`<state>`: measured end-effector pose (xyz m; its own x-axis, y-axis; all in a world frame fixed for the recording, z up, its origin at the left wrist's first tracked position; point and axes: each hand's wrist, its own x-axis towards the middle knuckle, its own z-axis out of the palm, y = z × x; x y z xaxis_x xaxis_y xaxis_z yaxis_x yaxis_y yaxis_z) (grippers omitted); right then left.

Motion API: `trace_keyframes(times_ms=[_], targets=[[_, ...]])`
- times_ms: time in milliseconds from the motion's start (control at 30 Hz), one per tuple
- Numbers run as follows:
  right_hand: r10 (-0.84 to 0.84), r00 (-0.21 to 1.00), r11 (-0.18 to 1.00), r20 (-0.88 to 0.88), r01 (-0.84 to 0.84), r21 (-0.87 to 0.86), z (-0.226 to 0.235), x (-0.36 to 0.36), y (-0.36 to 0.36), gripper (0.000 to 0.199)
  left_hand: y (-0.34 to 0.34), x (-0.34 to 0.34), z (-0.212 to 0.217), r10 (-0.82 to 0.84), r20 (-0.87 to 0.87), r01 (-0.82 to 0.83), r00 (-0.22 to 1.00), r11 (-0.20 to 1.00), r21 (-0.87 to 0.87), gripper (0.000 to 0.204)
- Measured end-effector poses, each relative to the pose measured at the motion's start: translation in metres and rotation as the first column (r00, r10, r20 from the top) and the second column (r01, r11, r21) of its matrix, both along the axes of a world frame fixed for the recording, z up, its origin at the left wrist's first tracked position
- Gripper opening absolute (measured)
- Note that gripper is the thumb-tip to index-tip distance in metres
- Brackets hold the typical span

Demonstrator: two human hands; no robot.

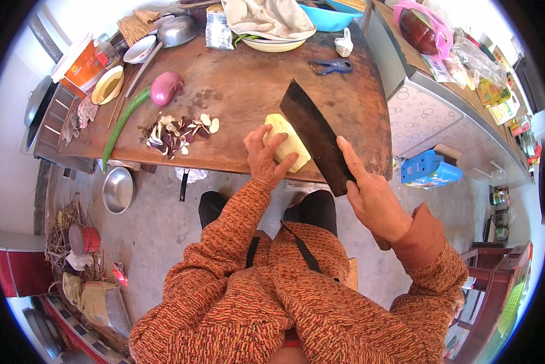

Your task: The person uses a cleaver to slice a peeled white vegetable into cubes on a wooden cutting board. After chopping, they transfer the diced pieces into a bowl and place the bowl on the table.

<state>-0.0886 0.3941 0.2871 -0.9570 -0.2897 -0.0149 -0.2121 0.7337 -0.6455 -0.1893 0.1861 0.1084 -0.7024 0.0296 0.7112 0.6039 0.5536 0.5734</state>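
Observation:
A peeled, pale yellow potato (292,147) lies near the table's front edge. My left hand (267,156) grips its left side with curled fingers. In my right hand (372,200) is a dark, broad-bladed cleaver (317,133), its blade slanting up and to the left along the potato's right side. Whether the edge touches the potato I cannot tell. Left of my left hand, garlic cloves (206,119) lie beside a heap of dark and white peelings (174,133). Behind these are a long green pepper (122,124) and a round purple vegetable (167,88).
The wooden table (236,79) carries a blue-handled tool (331,67), a garlic bulb (344,43), a cloth-covered plate (269,45), a yellow bowl (108,85) and a metal ladle (176,31). A metal basin (119,190) and a blue carton (430,168) stand below table height.

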Motion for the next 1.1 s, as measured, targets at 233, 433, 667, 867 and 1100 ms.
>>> trace_keyframes(times_ms=[233,433,667,867,1100], targets=[[0.048,0.995,0.999,-0.091,-0.046,0.026,-0.011,0.004,0.001,0.078,0.003,0.0,0.002,0.036,-0.006,-0.036,0.999,0.998,-0.044,0.045],[0.045,0.998,0.999,-0.051,-0.044,0.032,-0.005,0.006,0.0,0.078,0.003,0.001,0.003,0.026,0.013,-0.025,1.0,0.999,-0.032,0.045],[0.04,0.999,0.998,-0.036,-0.038,0.041,-0.004,0.008,-0.003,0.077,0.005,-0.001,0.0,0.033,0.016,-0.032,0.999,0.999,-0.036,0.046],[0.042,0.999,0.999,-0.012,-0.042,0.03,-0.004,0.01,-0.004,0.076,0.004,-0.002,-0.002,0.038,-0.009,-0.038,0.999,0.999,-0.039,0.046],[0.138,0.978,0.968,-0.158,-0.099,0.231,-0.019,0.02,-0.011,0.083,0.003,0.0,-0.009,0.015,0.016,-0.016,1.0,0.999,0.052,0.049]])
